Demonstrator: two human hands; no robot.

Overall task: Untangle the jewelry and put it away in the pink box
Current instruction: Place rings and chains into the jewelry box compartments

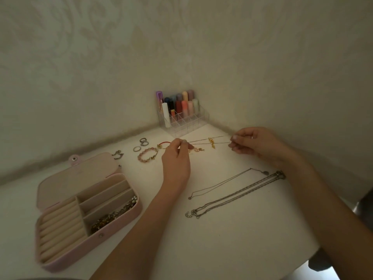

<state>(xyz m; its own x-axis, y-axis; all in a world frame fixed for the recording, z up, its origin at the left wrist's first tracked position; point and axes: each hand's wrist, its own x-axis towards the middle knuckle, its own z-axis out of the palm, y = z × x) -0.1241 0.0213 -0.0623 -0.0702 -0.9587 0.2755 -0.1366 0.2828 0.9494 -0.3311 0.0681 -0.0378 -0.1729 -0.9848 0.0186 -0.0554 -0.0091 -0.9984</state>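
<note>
A thin gold necklace (pixel 211 140) with small gold pendants is stretched above the white table between my two hands. My left hand (pixel 176 158) pinches its left end and my right hand (pixel 252 141) pinches its right end. The pink box (pixel 121 225) lies open at the lower left, with a chunky chain (pixel 114 216) in its front compartment and ring rolls on its left side. Two silver necklaces (pixel 238 194) lie straightened on the table below my right hand.
Rings (pixel 141 145), a pink bead bracelet (pixel 147 155), a red cord bracelet (pixel 164 144) and a small chain piece (pixel 117 154) lie near the wall. A clear organiser of lipsticks (pixel 181 114) stands in the corner. The table's edge runs at lower right.
</note>
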